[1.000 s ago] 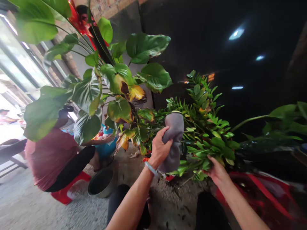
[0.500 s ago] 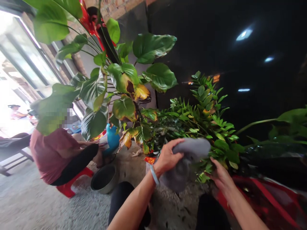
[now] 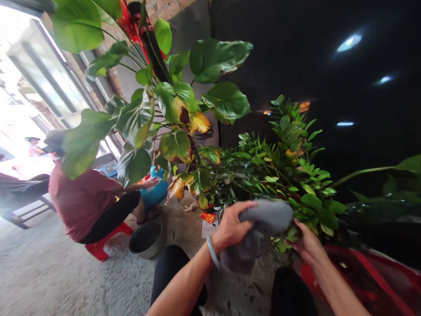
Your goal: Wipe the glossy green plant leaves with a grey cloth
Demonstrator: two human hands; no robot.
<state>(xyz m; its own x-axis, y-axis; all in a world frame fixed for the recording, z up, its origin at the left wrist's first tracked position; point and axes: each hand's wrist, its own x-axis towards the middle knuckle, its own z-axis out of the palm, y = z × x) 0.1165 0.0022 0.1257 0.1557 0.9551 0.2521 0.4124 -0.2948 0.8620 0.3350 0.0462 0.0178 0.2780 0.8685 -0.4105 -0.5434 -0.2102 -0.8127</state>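
Observation:
A grey cloth (image 3: 268, 216) is bunched in my left hand (image 3: 233, 224), which wears a pale bangle. Part of it sticks out over the foliage and the rest hangs below the wrist. My right hand (image 3: 309, 243) is closed at the lower edge of a bushy plant (image 3: 296, 171) with small glossy leaves, gripping a leafy stem (image 3: 281, 243); the fingertips are partly hidden by leaves. The cloth's far end comes close to that hand.
A tall broad-leaved plant (image 3: 174, 145) with some yellowed leaves stands ahead-left. A grey bucket (image 3: 147, 240) sits on the floor beside a person (image 3: 83, 197) on a red stool (image 3: 98, 245). A glossy black panel (image 3: 296, 52) rises behind; a red thing (image 3: 371, 281) lies right.
The view has shifted slightly left, so surroundings sit further right. My left hand still holds the cloth, and my right hand stays at the leaves.

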